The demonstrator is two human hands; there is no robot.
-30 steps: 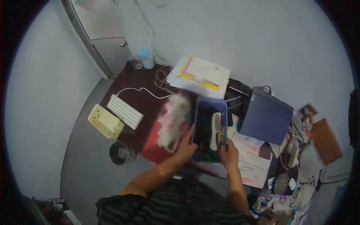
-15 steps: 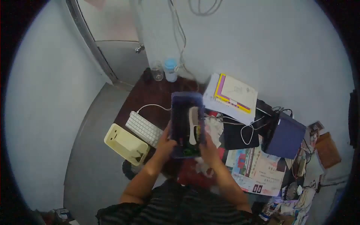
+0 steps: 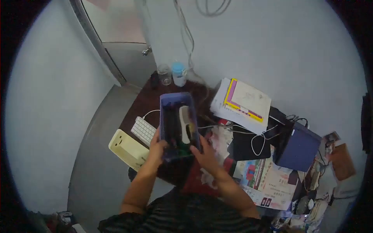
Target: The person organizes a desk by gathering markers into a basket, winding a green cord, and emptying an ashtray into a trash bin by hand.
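My left hand grips the left side of a blue-purple plastic basket, its thumb over the rim. On the opposite side, my right hand is closed around the near right wall. The basket is held up over the dark red desk. Inside lies a pale comb with a long handle, next to something yellowish. Dark and green items at the basket's bottom are too dim to make out. A white keyboard is partly hidden behind my left hand and the basket.
A cream basket sits at the desk's left edge. Clear jar and blue-lidded bottle stand at the back. Books on papers, a dark blue box, cables, and a printed sheet fill the right side.
Both hands have carried the blue-purple basket to the left, so it covers more of the keyboard. The grip stays on both sides, and the view has shifted slightly.
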